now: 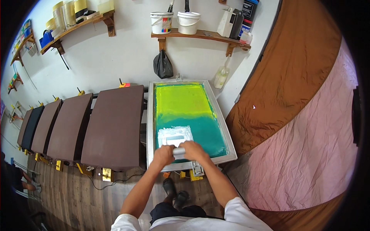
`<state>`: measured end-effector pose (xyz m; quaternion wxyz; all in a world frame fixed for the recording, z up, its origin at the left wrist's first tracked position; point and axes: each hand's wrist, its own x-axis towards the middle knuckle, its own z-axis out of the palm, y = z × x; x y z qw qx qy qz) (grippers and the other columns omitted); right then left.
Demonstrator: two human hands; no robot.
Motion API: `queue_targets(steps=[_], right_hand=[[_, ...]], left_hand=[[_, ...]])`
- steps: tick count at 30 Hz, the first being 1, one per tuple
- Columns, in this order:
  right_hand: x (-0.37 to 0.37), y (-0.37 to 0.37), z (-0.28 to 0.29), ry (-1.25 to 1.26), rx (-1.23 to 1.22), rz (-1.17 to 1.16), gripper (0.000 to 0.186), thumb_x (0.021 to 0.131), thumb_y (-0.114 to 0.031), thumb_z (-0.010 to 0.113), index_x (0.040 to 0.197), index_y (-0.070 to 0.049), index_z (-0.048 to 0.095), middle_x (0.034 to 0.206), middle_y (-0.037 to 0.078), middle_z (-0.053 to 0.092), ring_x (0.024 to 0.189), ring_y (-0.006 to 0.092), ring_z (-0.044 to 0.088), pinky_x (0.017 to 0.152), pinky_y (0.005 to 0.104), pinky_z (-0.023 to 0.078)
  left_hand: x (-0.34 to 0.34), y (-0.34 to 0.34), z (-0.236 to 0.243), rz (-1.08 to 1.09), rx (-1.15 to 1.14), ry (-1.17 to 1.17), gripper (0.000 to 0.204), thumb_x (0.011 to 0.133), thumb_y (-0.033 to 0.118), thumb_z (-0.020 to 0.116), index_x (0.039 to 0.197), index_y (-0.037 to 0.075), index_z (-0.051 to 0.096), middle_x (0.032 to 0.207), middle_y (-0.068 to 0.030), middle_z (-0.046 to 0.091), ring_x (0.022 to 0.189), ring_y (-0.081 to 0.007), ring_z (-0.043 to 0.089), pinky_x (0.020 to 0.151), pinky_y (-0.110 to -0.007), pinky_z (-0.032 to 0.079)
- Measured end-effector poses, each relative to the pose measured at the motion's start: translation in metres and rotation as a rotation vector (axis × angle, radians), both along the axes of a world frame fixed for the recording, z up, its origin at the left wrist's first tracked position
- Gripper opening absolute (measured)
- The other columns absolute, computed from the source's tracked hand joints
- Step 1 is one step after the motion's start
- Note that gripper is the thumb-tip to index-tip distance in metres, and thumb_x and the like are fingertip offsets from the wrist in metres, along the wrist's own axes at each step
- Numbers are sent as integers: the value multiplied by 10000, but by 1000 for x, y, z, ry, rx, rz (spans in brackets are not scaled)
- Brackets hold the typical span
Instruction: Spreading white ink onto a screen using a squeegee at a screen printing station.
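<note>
Both of my hands grip a short grey squeegee handle point(179, 151) over the lower left part of a silver-framed printing screen point(230, 150). My left hand point(165, 154) holds its left end and my right hand point(192, 150) its right. The mesh point(184, 98) is yellow-green in its upper half and teal below. Just beyond my hands white ink point(173, 133) lies in a rectangular patch around a greyish area; the squeegee's blade is mostly hidden. A metal clamp point(197, 168) sits at the screen's near edge.
Brown padded platens point(111, 127) run leftward. Shelves point(200, 35) with buckets and containers hang on the wall above a black bag point(163, 63). Brown and pink fabric point(289, 161) covers the right side. A cable point(104, 188) crosses the floor. Another person's legs point(27, 181) show at far left.
</note>
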<state>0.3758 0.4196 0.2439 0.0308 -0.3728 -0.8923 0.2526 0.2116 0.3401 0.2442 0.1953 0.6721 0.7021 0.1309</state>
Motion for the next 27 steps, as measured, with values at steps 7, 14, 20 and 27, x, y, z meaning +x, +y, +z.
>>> queue_targets(steps=[7, 14, 20, 27], right_hand=[[-52, 64, 6, -128, -22, -100, 372, 680, -64, 642, 1036, -153, 700, 1002, 146, 708, 962, 359, 668, 824, 438, 546], [-48, 65, -1, -120, -80, -119, 433, 667, -41, 616, 1074, -162, 705, 1012, 147, 710, 965, 349, 670, 854, 430, 539], [-45, 53, -6, -134, -66, -154, 383, 710, -89, 665, 1077, -188, 709, 1078, 104, 705, 1040, 319, 657, 880, 435, 531], [-36, 34, -3, -141, -50, -160, 415, 703, -80, 650, 1099, -194, 694, 1097, 95, 699, 1045, 319, 651, 874, 443, 530]], left_hand=[[-44, 72, -33, 50, 186, -75, 261, 689, 52, 637, 934, 59, 725, 863, -232, 691, 822, -418, 675, 778, -480, 560], [-34, 67, -23, 72, 143, -67, 271, 687, 13, 636, 935, 59, 736, 861, -233, 695, 831, -409, 682, 798, -462, 558], [-25, 53, -21, 123, 133, -112, 340, 695, -31, 620, 998, 78, 730, 899, -233, 698, 855, -418, 680, 807, -474, 558], [-21, 42, -26, 118, 181, -105, 298, 691, 2, 649, 969, 67, 736, 870, -231, 700, 846, -399, 688, 799, -458, 560]])
